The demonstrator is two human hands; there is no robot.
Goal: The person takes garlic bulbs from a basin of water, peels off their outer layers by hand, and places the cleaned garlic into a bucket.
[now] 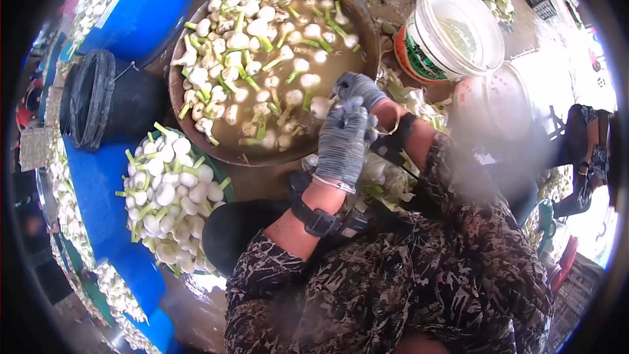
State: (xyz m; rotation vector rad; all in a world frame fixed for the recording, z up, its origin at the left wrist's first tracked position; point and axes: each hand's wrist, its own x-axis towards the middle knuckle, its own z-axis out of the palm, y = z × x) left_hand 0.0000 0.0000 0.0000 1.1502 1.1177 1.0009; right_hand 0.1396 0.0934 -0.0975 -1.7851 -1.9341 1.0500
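Bulb (321,106) at basin (259,160) edge, by gloved L hand (343,144) & R hand (359,88) — hands close together, fingers curled, exact grip unclear. Many stemmed bulbs (252,33) lie in murky water (229,139), apparently unfinished; whiter bulbs (167,190), apparently done, fill green tub (226,185) — i.e., progress partial. Peelings (388,174) near forearms.

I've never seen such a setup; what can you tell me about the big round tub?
The tub is wide, round, brownish, its material unclear. It sits upright, holding murky water and green-stemmed bulbs, thickest toward the left. The gloved left hand and right hand are near its right rim; contact is unclear.
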